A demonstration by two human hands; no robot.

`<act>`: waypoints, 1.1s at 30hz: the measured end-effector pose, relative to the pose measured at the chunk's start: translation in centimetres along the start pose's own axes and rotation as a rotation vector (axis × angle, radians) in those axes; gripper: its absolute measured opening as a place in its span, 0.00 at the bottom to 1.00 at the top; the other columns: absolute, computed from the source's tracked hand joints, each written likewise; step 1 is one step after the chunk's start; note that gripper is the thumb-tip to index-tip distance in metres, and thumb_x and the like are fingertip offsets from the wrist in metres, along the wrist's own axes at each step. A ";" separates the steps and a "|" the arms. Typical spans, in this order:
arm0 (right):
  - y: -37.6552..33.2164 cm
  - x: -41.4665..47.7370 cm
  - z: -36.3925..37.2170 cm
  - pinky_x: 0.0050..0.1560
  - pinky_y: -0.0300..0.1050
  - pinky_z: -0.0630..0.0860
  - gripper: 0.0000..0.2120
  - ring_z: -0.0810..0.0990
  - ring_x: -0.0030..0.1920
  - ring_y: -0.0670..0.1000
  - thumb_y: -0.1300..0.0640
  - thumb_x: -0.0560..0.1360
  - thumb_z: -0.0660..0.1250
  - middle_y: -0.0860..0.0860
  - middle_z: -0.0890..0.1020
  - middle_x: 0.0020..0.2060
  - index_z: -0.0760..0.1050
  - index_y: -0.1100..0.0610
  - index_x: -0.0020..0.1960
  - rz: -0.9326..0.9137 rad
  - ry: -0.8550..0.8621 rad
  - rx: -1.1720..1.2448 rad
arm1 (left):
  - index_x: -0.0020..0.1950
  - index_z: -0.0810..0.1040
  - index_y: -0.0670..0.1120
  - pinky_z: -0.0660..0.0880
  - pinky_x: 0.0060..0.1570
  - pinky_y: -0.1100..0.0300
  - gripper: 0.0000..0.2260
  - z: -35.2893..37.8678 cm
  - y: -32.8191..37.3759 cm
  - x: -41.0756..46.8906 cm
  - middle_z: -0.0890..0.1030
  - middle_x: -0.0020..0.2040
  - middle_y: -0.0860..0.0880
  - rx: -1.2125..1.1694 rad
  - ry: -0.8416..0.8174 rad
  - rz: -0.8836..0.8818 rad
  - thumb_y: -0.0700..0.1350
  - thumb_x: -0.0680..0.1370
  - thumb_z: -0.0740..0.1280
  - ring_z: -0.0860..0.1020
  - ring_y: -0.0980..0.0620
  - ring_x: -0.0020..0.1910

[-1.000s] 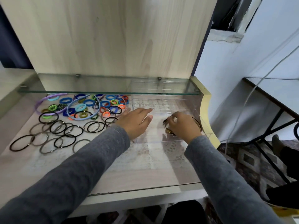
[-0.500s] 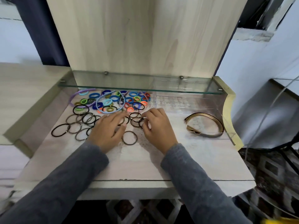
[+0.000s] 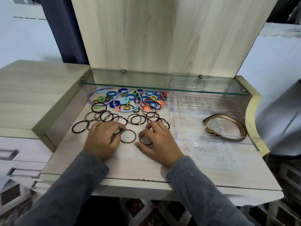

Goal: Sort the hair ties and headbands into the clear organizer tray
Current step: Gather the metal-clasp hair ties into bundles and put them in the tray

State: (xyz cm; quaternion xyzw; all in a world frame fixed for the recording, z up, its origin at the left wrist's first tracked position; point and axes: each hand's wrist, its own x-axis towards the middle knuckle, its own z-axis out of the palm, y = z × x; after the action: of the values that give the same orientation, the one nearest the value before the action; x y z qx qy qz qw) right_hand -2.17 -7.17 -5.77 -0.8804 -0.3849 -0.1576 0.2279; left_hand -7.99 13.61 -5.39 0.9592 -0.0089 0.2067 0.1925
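We see the right hand [image 3: 158, 141] with its fingers curled around a brown hair tie [image 3: 144, 143] on the desk [image 3: 130, 165]. The left hand [image 3: 102, 141] bends its fingers down onto the thin ties [image 3: 105, 115]; we cannot tell whether it grips one. A loose brown tie [image 3: 128, 130] lies between the hands. Behind them sits a colourful pile [image 3: 135, 100] of ties and headbands. To the right, the clear organizer tray [image 3: 176, 124] holds gold headbands [image 3: 232, 119].

Both forearms reach forward, hands palm down, side by side, left of the tray [image 3: 192, 128]. The right hand [image 3: 158, 143], nearer it, curls thumb and fingers round a tie [image 3: 142, 142]. The left hand [image 3: 102, 139] bends its fingers; grip unclear.
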 end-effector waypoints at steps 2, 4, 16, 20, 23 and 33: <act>0.2 0.0 0.0 0.52 0.43 0.69 0.12 0.69 0.50 0.49 0.44 0.73 0.67 0.48 0.74 0.49 0.79 0.52 0.48 0.006 0.002 0.016 | 0.49 0.78 0.55 0.66 0.58 0.52 0.14 0.4 0.1 0.0 0.79 0.50 0.61 -0.001 0.003 0.037 0.47 0.69 0.57 0.77 0.56 0.54; 0.4 -0.1 0.1 0.52 0.46 0.71 0.09 0.69 0.50 0.49 0.48 0.74 0.67 0.49 0.74 0.49 0.79 0.53 0.48 0.010 0.020 0.034 | 0.49 0.78 0.55 0.65 0.57 0.55 0.12 0.6 0.0 -0.1 0.79 0.50 0.61 0.017 0.014 0.076 0.47 0.69 0.58 0.78 0.56 0.53; 0.8 0.0 0.1 0.53 0.43 0.70 0.04 0.68 0.51 0.48 0.56 0.75 0.67 0.48 0.73 0.48 0.79 0.55 0.47 0.052 0.109 0.166 | 0.46 0.82 0.55 0.62 0.55 0.57 0.04 0.8 -0.2 -0.2 0.82 0.46 0.61 0.102 0.073 0.192 0.52 0.75 0.68 0.80 0.58 0.50; 0.5 0.0 0.0 0.50 0.45 0.71 0.05 0.70 0.50 0.49 0.56 0.75 0.67 0.49 0.74 0.48 0.80 0.55 0.48 -0.009 0.125 0.175 | 0.47 0.83 0.54 0.65 0.56 0.53 0.07 0.7 0.1 -0.3 0.83 0.47 0.59 0.177 0.176 0.167 0.52 0.76 0.65 0.80 0.57 0.50; -0.2 0.6 0.2 0.50 0.45 0.71 0.04 0.70 0.49 0.49 0.56 0.75 0.68 0.49 0.75 0.48 0.80 0.56 0.47 -0.075 0.112 0.135 | 0.48 0.83 0.53 0.68 0.55 0.48 0.10 0.0 0.1 -0.2 0.84 0.48 0.55 0.223 0.310 -0.069 0.46 0.73 0.63 0.81 0.52 0.49; -0.6 0.6 0.9 0.48 0.48 0.72 0.04 0.71 0.48 0.51 0.56 0.74 0.69 0.49 0.75 0.47 0.80 0.56 0.46 -0.132 0.084 0.134 | 0.43 0.77 0.57 0.65 0.57 0.48 0.13 0.1 -0.7 -0.4 0.81 0.50 0.57 0.186 0.244 -0.403 0.45 0.67 0.56 0.77 0.50 0.51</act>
State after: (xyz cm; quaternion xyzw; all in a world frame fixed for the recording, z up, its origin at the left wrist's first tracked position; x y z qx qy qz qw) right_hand -2.11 -6.02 -6.09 -0.8286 -0.4418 -0.1829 0.2913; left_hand -8.25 14.23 -5.87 0.9231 0.2250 0.2783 0.1404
